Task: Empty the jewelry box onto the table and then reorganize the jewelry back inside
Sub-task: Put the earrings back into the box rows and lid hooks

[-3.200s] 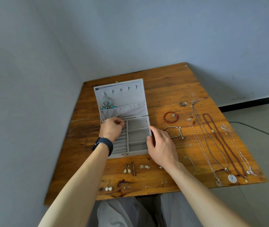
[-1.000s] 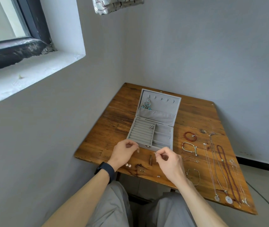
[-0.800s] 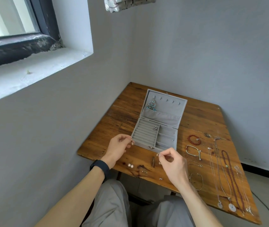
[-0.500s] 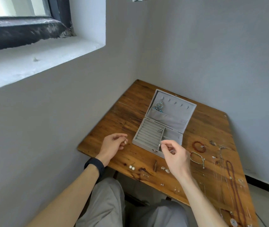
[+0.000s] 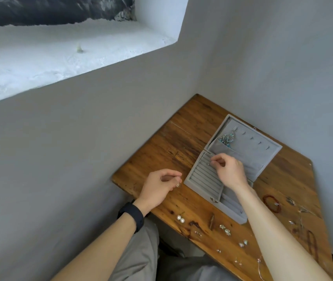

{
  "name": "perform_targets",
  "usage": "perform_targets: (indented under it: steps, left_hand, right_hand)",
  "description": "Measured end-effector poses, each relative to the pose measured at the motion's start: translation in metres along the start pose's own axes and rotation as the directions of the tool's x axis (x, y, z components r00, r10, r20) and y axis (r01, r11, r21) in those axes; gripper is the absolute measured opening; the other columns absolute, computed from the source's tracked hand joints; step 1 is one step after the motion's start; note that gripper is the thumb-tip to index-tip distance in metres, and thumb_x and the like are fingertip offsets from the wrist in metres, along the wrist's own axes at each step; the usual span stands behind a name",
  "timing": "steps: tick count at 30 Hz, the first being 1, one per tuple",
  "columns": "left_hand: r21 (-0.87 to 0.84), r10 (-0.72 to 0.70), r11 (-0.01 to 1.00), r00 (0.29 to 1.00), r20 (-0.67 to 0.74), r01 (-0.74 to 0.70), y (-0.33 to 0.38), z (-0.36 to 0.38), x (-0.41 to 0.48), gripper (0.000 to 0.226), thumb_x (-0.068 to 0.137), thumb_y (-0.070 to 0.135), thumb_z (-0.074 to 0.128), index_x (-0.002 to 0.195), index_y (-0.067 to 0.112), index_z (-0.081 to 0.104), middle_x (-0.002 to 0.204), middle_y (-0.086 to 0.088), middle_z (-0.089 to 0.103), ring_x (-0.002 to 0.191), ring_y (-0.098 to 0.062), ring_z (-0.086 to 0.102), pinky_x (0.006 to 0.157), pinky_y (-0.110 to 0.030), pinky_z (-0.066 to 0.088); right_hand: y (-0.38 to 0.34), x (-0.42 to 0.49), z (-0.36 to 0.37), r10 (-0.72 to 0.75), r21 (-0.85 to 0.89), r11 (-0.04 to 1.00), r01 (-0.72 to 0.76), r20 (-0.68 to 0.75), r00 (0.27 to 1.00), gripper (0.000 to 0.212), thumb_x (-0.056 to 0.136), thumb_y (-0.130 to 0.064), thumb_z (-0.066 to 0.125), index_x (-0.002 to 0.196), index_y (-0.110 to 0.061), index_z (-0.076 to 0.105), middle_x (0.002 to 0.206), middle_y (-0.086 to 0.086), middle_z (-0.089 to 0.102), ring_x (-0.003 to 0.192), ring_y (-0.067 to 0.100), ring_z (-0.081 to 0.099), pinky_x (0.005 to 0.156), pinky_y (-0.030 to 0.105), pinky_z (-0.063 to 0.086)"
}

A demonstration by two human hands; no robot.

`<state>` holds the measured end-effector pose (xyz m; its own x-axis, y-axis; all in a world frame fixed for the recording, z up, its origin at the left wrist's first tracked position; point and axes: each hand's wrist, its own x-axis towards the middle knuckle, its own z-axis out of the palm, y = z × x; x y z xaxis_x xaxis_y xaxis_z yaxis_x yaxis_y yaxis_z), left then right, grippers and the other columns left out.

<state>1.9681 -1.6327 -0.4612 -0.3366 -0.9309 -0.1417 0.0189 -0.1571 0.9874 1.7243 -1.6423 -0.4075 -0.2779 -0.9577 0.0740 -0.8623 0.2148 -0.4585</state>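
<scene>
An open grey jewelry box lies on the wooden table, its lid flat behind with a blue-beaded piece hung in it. My right hand hovers over the ring-slot rows, fingertips pinched on a small earring. My left hand rests left of the box, pinching another small earring. Pearl studs and several small earrings lie near the table's front edge.
A red bead bracelet and necklaces lie on the right side of the table. Walls close in at the left and back, with a window sill up on the left. My knees sit under the front edge.
My right hand moved from the box's front edge to over the ring slots with the earring. My left hand stayed left of the box. The view swung left and down.
</scene>
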Motion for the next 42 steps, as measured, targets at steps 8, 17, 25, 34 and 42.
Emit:
perform_targets:
  steps: [8,17,25,34,42]
  left_hand:
    - [0.006,0.013,1.0,1.0,0.012,-0.013,-0.007,-0.003,0.005,0.013,0.093,0.02,0.069,0.104,0.026,0.076,0.094,0.008,0.076,0.094,-0.006,0.069,0.084,-0.027,0.058]
    - [0.039,0.035,0.999,0.999,0.023,-0.036,-0.011,-0.002,0.006,0.013,0.093,0.02,0.07,0.104,0.026,0.076,0.093,0.011,0.076,0.094,-0.004,0.069,0.085,-0.026,0.057]
    - [0.08,0.034,0.996,0.999,0.024,-0.036,-0.013,0.001,0.007,0.014,0.093,0.021,0.07,0.102,0.029,0.076,0.093,0.014,0.076,0.095,0.0,0.068,0.089,-0.03,0.057]
    - [0.108,0.025,0.994,0.999,0.026,-0.028,-0.016,0.002,0.007,0.015,0.092,0.023,0.07,0.101,0.034,0.075,0.094,0.014,0.075,0.097,-0.001,0.067,0.085,-0.03,0.059]
    - [0.123,0.006,0.992,1.0,0.029,-0.01,-0.011,0.003,0.005,0.015,0.093,0.022,0.07,0.103,0.032,0.075,0.094,0.015,0.075,0.095,0.001,0.067,0.08,-0.026,0.059]
  right_hand:
    - [-0.005,0.035,0.007,0.07,-0.12,0.991,-0.053,0.148,0.987,0.015,0.097,-0.025,0.059,0.105,-0.023,0.072,0.101,-0.003,0.072,0.1,0.019,0.065,0.081,0.027,0.046]
    - [-0.008,0.041,0.008,0.177,0.015,0.983,-0.186,0.227,0.958,0.009,0.092,-0.022,0.064,0.092,-0.026,0.072,0.092,-0.008,0.07,0.092,0.013,0.061,0.081,0.029,0.046]
    - [-0.001,0.04,0.011,0.118,-0.125,0.987,-0.1,0.144,0.983,0.012,0.095,-0.027,0.063,0.102,-0.026,0.072,0.091,-0.007,0.069,0.089,0.014,0.063,0.076,0.025,0.047]
    - [-0.004,0.041,0.011,0.154,-0.101,0.985,-0.141,0.134,0.979,0.01,0.092,-0.027,0.065,0.09,-0.034,0.072,0.093,-0.006,0.073,0.093,0.016,0.066,0.085,0.036,0.057]
    - [-0.008,0.029,0.0,0.118,0.097,0.985,-0.145,0.238,0.964,0.008,0.09,-0.023,0.068,0.09,-0.028,0.073,0.088,-0.009,0.071,0.089,0.011,0.064,0.08,0.029,0.051]
